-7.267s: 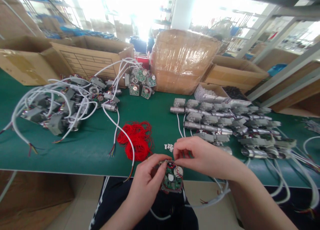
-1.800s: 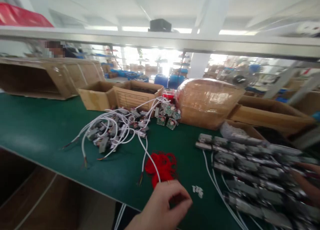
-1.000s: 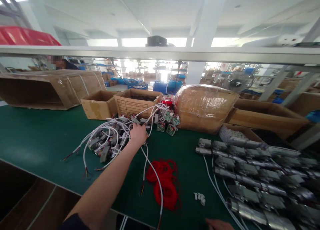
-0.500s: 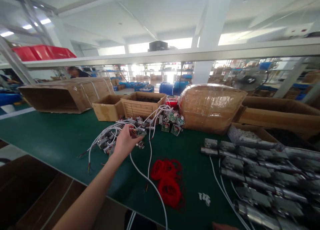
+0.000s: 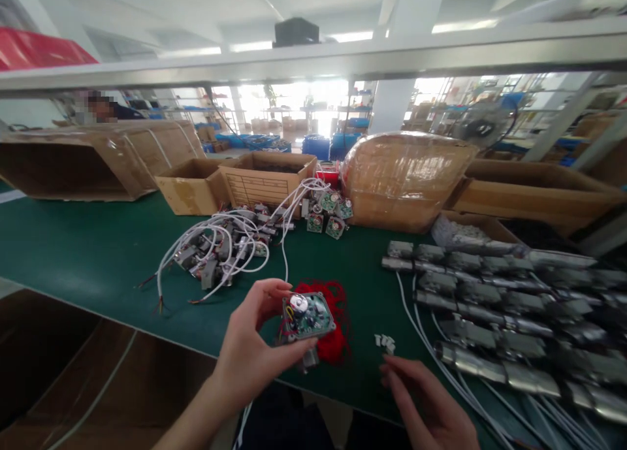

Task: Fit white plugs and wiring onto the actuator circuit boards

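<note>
My left hand [image 5: 255, 352] is closed around a small motor unit [image 5: 307, 318] with a green circuit board and a silver hub on top, held above the table's near edge. A white cable runs from it back toward the pile. Behind the unit lies a bundle of red wire [image 5: 332, 319]. My right hand [image 5: 426, 401] hovers low at the near edge with fingers loosely apart and nothing in them. Its fingertips are just below a few small white caps [image 5: 385, 341] on the green mat.
A tangle of wired units [image 5: 220, 251] lies left of centre on the green table [image 5: 78, 254]. Rows of grey metal motors [image 5: 494, 300] fill the right side. Cardboard boxes [image 5: 264, 179] and a wrapped parcel [image 5: 404, 176] line the back. A person sits far left behind them.
My left hand has pulled one unit out of the wired pile and brought it back to the near edge. My right hand has risen into view beside the white caps.
</note>
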Motion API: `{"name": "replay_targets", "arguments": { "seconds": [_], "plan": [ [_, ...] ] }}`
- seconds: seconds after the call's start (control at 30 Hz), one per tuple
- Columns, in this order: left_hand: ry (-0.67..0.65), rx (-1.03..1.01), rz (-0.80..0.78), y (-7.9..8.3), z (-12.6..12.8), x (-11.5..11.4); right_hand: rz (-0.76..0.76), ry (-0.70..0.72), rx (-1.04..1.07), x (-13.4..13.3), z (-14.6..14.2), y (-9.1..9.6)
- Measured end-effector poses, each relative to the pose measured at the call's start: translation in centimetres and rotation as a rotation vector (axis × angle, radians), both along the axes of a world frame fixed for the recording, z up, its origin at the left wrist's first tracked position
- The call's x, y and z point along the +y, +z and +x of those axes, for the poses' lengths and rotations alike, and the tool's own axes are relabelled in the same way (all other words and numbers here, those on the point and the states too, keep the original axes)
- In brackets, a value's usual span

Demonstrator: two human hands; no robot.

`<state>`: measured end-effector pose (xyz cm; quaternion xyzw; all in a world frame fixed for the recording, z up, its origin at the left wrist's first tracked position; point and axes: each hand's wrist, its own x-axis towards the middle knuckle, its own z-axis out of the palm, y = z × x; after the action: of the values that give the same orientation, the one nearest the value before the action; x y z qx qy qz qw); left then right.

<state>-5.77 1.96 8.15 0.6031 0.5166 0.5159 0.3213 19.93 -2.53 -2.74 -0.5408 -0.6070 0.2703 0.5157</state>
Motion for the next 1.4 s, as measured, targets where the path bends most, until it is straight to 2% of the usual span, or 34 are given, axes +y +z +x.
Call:
{"name": "replay_targets", "arguments": {
  "seconds": [0.1,0.2,0.27,0.33,0.43,0.5,0.63,0.8,0.97,1.1,1.17,1.23,1.4],
  "plan": [
    [-0.045,0.015,0.035,-2.5,3.0,-1.9,-0.027,0.114,0.009,-0.7,-0.5,1.5],
    [-0.023,0.078,0.105,-4.8,5.7,-3.3,-0.032,0.178,-0.066,-1.6,-1.6,2.1],
    [0.029,0.129,0.145,-6.0,7.4,-4.1,-0.020,0.150,-0.109,-2.2,-2.5,1.6],
    [0.074,0.158,0.159,-6.9,8.7,-4.7,-0.007,0.061,-0.130,-2.6,-3.0,0.7],
    [0.043,0.151,0.097,-7.7,9.7,-5.3,-0.049,-0.074,-0.074,-2.7,-3.3,-0.6],
    [-0.036,0.139,0.054,-7.6,9.6,-5.5,-0.117,-0.099,0.039,-2.4,-3.0,-0.8],
    [-0.194,0.124,0.076,-6.7,8.4,-4.7,-0.182,0.031,0.241,-1.4,-2.0,0.2],
    [-0.334,0.167,0.142,-6.2,6.6,-2.9,-0.215,0.198,0.284,-0.3,-0.9,1.7],
    [-0.395,0.360,0.337,-5.8,5.3,-2.5,-0.266,0.279,0.247,0.1,-0.5,2.5],
    [-0.361,0.591,0.546,-5.5,4.5,-2.3,-0.261,0.315,0.217,0.1,-0.7,3.1],
    [-0.349,0.625,0.603,-5.2,4.3,-2.0,-0.230,0.324,0.199,0.1,-0.8,3.3],
    [-0.365,0.569,0.576,-4.9,4.5,-1.8,-0.195,0.329,0.187,0.0,-0.9,3.4],
    [-0.448,0.323,0.341,-3.9,5.4,-1.9,-0.138,0.331,0.136,-0.1,-0.9,2.9]
  ]
}}
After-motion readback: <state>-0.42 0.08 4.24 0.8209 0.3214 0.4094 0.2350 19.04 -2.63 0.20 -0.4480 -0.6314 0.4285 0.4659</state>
